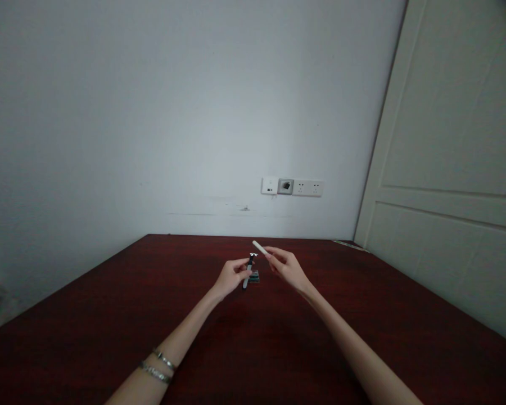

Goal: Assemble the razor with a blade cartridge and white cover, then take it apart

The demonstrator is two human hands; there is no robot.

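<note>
In the head view, my left hand point(233, 277) is closed on a razor point(247, 274) with a grey handle, a black neck and a small T-shaped head pointing up. My right hand point(287, 269) pinches a slim white stick point(259, 247), its free end slanting up and left just above the razor's head. The stick and razor look close together, but I cannot tell whether they touch. Behind the razor, partly hidden by it, a small dark, clear-looking pack point(255, 276) lies on the table; its contents are too small to make out.
A dark red wooden table point(130, 315) stretches to a white wall. Sockets point(307, 188) and a dark plug or knob point(285, 186) sit on the wall. A pale panelled door point(451, 140) stands on the right. A thin strip point(349, 245) lies at the far right edge.
</note>
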